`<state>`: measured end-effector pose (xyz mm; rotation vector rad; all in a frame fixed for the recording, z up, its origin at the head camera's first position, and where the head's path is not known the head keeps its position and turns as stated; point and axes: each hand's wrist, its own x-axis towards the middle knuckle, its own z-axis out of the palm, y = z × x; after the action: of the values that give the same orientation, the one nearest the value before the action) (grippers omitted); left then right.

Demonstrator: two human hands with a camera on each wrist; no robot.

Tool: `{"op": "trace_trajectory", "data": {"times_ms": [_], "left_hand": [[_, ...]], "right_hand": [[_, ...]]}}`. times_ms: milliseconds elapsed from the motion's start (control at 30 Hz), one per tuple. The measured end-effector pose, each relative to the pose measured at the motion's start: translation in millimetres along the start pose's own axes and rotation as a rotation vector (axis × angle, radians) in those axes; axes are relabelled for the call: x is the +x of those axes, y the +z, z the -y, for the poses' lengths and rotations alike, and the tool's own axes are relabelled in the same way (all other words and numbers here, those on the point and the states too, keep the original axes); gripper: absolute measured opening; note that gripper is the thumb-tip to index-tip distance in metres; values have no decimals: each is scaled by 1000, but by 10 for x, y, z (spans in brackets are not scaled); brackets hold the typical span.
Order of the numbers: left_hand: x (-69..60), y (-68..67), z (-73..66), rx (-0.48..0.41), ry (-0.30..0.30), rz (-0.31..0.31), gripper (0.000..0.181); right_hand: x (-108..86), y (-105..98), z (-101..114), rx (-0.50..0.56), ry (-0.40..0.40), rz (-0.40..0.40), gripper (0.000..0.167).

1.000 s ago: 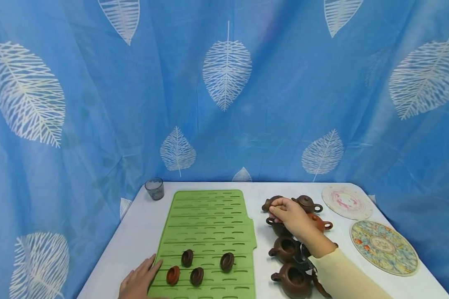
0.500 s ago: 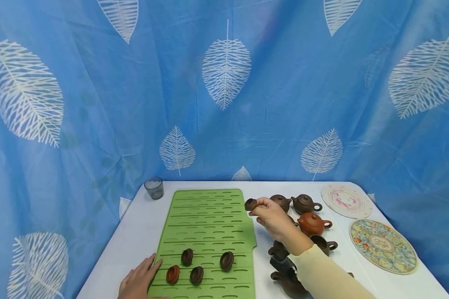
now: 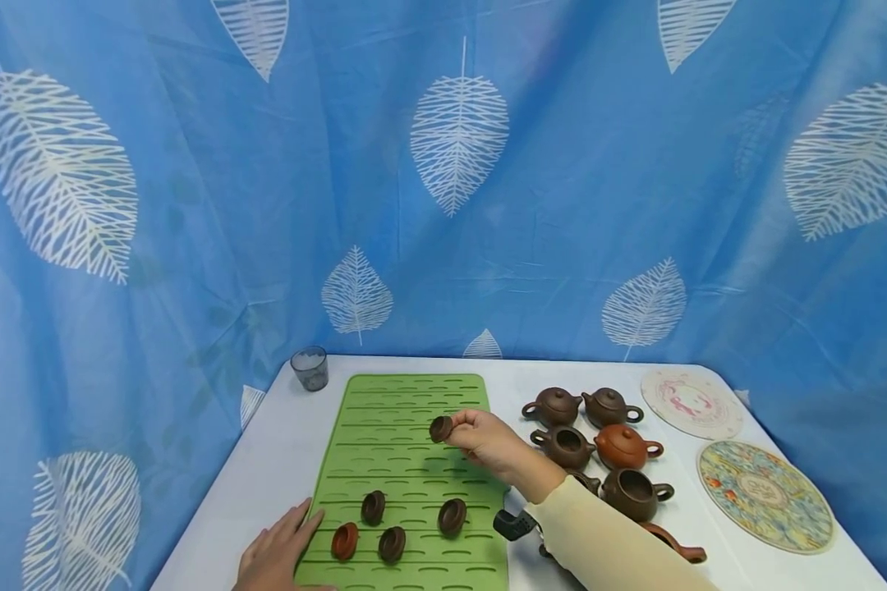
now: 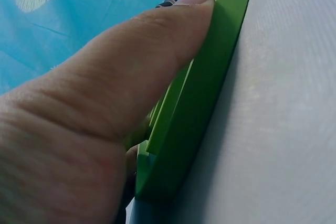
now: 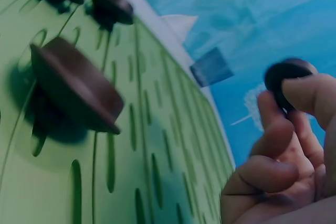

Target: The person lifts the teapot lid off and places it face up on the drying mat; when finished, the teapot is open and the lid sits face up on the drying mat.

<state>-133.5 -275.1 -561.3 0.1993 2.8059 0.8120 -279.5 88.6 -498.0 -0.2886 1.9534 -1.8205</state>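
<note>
A small dark brown lid (image 3: pixel 440 428) is pinched between the thumb and fingers of my right hand (image 3: pixel 497 447), above the middle of the green mat (image 3: pixel 414 472). In the right wrist view the lid (image 5: pixel 287 80) shows dark at the fingertips of the hand (image 5: pixel 289 156). Three brown lids, one of them at the right (image 3: pixel 452 518), and a reddish lid (image 3: pixel 344 542) lie on the mat's near part. My left hand (image 3: pixel 277 552) rests with extended fingers at the mat's left edge; its thumb (image 4: pixel 131 61) lies along the green rim (image 4: pixel 210 87).
Right of the mat stand several teapots, brown ones (image 3: pixel 553 407) and a reddish one (image 3: pixel 624 447), some partly hidden by my right sleeve (image 3: pixel 613 542). Two round plates (image 3: pixel 691 404) (image 3: pixel 765 496) lie at the far right. A grey glass (image 3: pixel 310 368) stands at the back left.
My right hand has moved left from the teapots to above the mat, carrying the brown lid. The left hand has stayed at the mat's edge.
</note>
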Motion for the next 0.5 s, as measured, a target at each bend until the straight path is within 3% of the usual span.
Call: {"op": "trace_trajectory", "data": {"times_ms": [167, 500], "left_hand": [[20, 6, 16, -10, 1, 6, 109], [12, 13, 45, -7, -6, 2, 109]], "right_hand": [[134, 61, -80, -125, 4, 74, 15], [217, 206, -185, -320, 13, 10, 10]]}}
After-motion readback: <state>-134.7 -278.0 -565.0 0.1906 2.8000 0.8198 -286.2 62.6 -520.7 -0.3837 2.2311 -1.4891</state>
